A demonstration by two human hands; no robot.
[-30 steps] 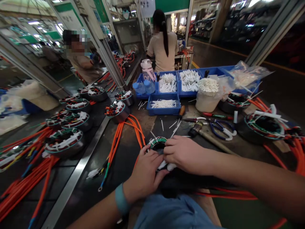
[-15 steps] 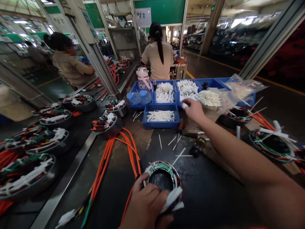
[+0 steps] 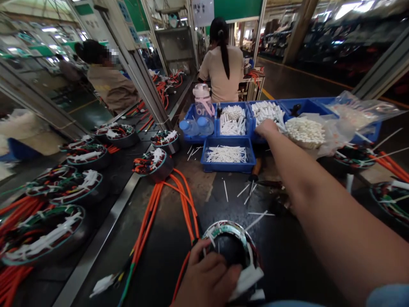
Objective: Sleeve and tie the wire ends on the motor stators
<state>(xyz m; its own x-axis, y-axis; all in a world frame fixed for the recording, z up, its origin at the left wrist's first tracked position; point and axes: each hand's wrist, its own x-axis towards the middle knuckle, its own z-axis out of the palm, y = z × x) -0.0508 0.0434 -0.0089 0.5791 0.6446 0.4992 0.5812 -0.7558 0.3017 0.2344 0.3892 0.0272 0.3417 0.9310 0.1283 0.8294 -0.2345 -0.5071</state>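
My left hand (image 3: 212,275) is closed around the near left side of a motor stator (image 3: 228,228), a ring wound with wires and white ties. White sleeves (image 3: 247,279) stick out at the ring's near right side. Orange cables (image 3: 188,209) run from its left towards the back. My right hand (image 3: 267,127) reaches forward to the front edge of a blue bin holding short white tubes (image 3: 266,111). Its fingers point down and away from me, mostly hidden, so whether they grip anything does not show.
A small blue tray (image 3: 228,166) holds thin white sticks. Beside the tubes stand a pink bottle (image 3: 203,100) and a bag of white pieces (image 3: 305,130). A screwdriver (image 3: 255,168) lies before the bins. More stators (image 3: 156,166) stand left. A co-worker (image 3: 223,64) sits ahead.
My right hand has moved forward from just before the bin to its front edge; the white piece at its fingertips is out of sight. My left hand stays on the stator. The view has shifted.
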